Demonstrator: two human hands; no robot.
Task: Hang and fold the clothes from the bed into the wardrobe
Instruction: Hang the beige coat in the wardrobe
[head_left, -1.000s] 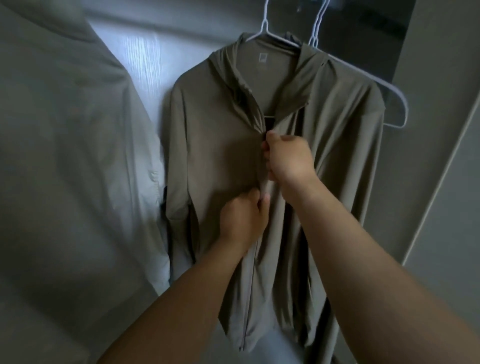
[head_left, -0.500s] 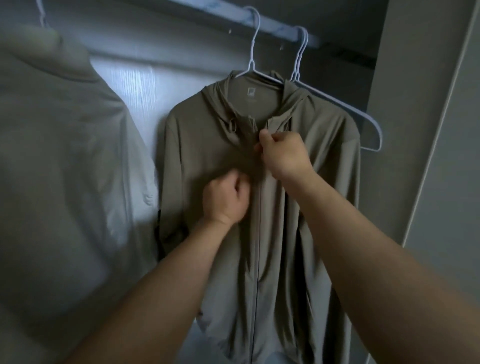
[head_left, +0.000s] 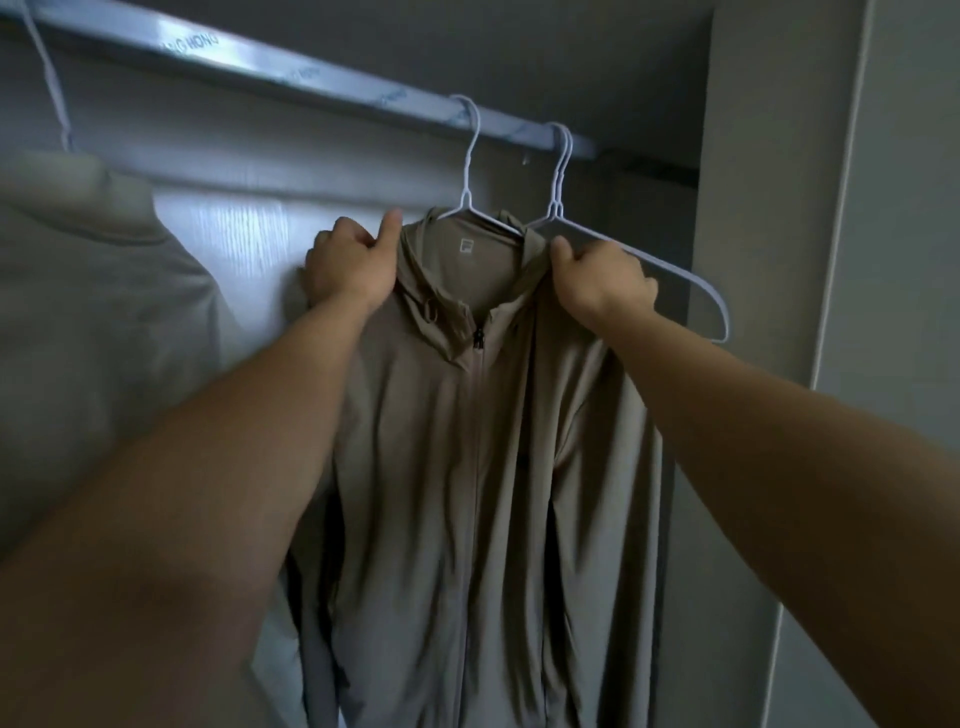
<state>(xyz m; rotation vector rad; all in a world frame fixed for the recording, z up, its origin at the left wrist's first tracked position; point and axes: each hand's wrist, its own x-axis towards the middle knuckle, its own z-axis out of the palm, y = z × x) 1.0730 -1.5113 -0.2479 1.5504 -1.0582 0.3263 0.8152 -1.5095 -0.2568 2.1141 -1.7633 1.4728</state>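
Note:
An olive-brown hooded zip jacket (head_left: 467, 467) hangs on a white wire hanger (head_left: 470, 166) from the wardrobe rail (head_left: 311, 78). Its zip is closed up to the collar, with the black puller (head_left: 478, 339) at the top. My left hand (head_left: 348, 265) grips the jacket's left shoulder, thumb raised. At the right shoulder my right hand (head_left: 602, 283) holds the fabric by the neck. A second, empty white hanger (head_left: 675, 270) hangs just right of the jacket, its arm passing behind my right hand.
A pale grey-green garment (head_left: 93, 322) hangs at the left on its own hanger (head_left: 52, 93). The wardrobe's side panel (head_left: 753, 260) and frame (head_left: 841, 260) stand close on the right. The back wall (head_left: 234, 228) shows between the two garments.
Both hands left the zip at the chest and rose to the jacket's shoulders. The zip now stands closed to the collar. The view tilted up, showing the rail.

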